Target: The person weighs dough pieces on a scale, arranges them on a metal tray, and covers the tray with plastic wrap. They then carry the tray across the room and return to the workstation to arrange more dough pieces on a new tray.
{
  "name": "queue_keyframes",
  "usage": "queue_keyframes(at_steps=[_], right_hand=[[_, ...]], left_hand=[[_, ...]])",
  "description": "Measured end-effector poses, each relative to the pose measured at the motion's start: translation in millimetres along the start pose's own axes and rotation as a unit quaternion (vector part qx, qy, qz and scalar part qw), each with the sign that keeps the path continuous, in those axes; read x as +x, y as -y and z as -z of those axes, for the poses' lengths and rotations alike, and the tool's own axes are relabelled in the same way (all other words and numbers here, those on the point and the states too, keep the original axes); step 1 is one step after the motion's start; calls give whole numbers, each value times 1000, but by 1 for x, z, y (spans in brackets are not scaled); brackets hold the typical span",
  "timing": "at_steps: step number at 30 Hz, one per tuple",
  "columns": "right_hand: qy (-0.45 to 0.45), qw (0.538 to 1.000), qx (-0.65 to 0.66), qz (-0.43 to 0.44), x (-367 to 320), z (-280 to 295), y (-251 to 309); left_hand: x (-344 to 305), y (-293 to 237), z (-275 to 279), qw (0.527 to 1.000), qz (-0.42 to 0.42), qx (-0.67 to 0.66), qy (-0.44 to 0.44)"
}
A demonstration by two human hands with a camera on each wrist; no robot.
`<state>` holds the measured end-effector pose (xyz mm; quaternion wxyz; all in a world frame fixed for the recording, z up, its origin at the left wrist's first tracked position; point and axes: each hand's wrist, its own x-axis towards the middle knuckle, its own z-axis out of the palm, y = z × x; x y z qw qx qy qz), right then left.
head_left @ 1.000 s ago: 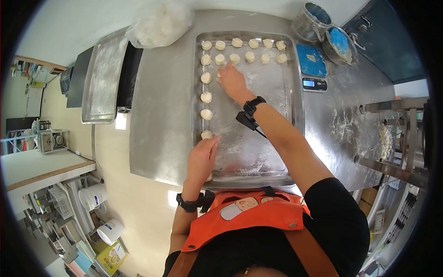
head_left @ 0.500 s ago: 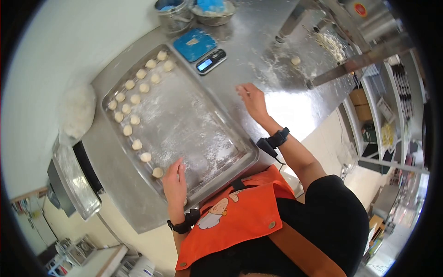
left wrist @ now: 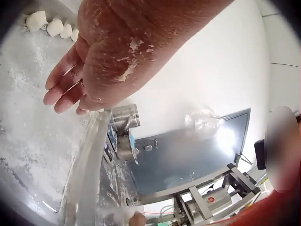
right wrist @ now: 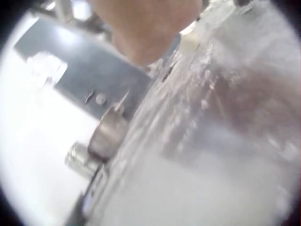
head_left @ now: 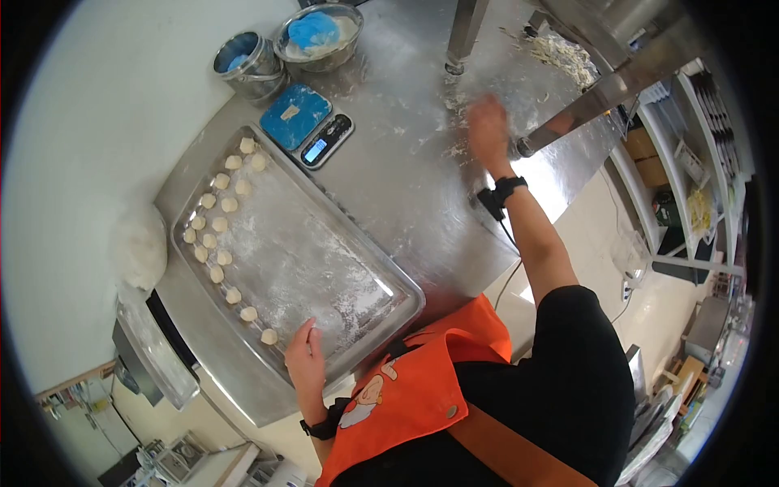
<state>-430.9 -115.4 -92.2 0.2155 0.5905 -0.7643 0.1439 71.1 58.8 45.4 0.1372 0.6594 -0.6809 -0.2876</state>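
Loose, lightly bent fingers mark my left hand (head_left: 306,365), over the near left edge of the floured metal tray (head_left: 357,235); it grips nothing in the left wrist view (left wrist: 113,56). A pale dough ball (head_left: 268,336) lies just beside it, and several more line the tray's far and left sides. My right hand (head_left: 488,134) is over the metal table, right of the tray, blurred. In the right wrist view that hand (right wrist: 150,33) has a pale lump (right wrist: 189,43) beside it; its fingers are hidden, so whether it holds the lump cannot be told.
A digital scale (head_left: 326,142) with a blue plate, a metal pot (head_left: 251,69) and a bowl with a blue item (head_left: 318,50) stand beyond the tray. Metal legs (head_left: 464,40) stand on the table near dough scraps (head_left: 564,58). A plastic bag (head_left: 138,247) is at left.
My right hand has left the dough balls in the tray and moved right, over the table. The head view has turned right. My left hand has stayed by the tray's near left edge.
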Motion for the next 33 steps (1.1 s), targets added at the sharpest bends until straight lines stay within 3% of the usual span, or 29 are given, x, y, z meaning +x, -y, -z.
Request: queue_keyframes(at_steps=[1, 2, 4, 5, 6, 7, 8, 9, 10, 13, 14, 16, 18, 19, 21, 26, 27, 30, 33], right_hand=[[-81, 996, -17, -41, 6, -9, -15], [-56, 994, -89, -43, 9, -39, -42], [149, 977, -141, -61, 17, -44, -50], [176, 976, -116, -63, 20, -49, -50], [77, 991, -111, -18, 12, -63, -47], [-18, 974, -207, 88, 3, -73, -47], [158, 973, -155, 62, 16, -65, -33], [122, 992, 2, 23, 21, -40, -14], [182, 981, 66, -34, 31, -41, -4], [211, 902, 372, -61, 62, 4, 78], [195, 897, 397, 15, 67, 9, 114], [239, 797, 545, 102, 62, 59, 211], [294, 734, 582, 188, 38, 75, 297], [313, 734, 551, 246, 27, 71, 336], [241, 796, 430, 350, 11, 97, 403], [205, 853, 324, 355, -18, 57, 503], [193, 863, 303, 355, -24, 61, 510], [271, 858, 284, 331, -20, 76, 499], [226, 832, 359, 357, -22, 75, 470]], left_hand=[[-4, 3, -4, 1000, 3, -17, 2], [-10, 6, -6, 999, 6, -32, 4], [-22, 10, -9, 999, 16, -40, 12], [-25, 9, -10, 999, 23, -30, 18], [-27, 9, -9, 999, 34, -21, 18], [-30, 9, -6, 999, 39, -26, 7], [-31, 11, -4, 998, 45, -33, -3], [-35, 13, -3, 998, 50, -43, -13], [-41, 16, -1, 997, 57, -45, -27], [-47, 27, -2, 995, 53, -62, -59], [-48, 33, -4, 994, 46, -70, -69], [-49, 39, -4, 993, 35, -81, -79], [-49, 42, -1, 992, 29, -88, -85], [-50, 44, 1, 991, 28, -95, -91], [-49, 51, 8, 989, 27, -105, -103], [-58, 71, 21, 981, 57, -102, -156], [-61, 76, 21, 979, 60, -106, -163], [-69, 87, 30, 975, 115, -115, -149], [-80, 114, 34, 962, 141, -110, -206]])
